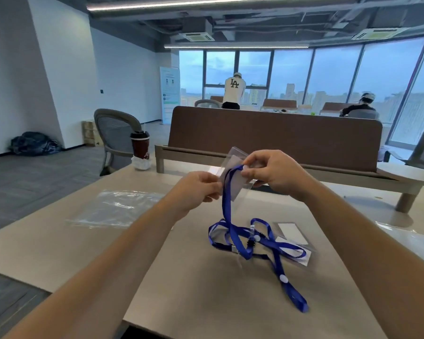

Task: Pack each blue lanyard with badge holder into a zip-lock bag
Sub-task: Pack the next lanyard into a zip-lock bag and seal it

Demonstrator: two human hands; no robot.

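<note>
One held zip-lock bag [231,154] contains a badge holder [235,189], lanyard [227,206] trailing out.

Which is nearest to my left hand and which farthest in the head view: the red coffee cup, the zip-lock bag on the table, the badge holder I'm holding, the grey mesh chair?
1. badge holder: pinched by the left hand.
2. zip-lock bag: flat on the table, to its left.
3. coffee cup: far table edge, left.
4. mesh chair: floor, behind the cup.
</note>
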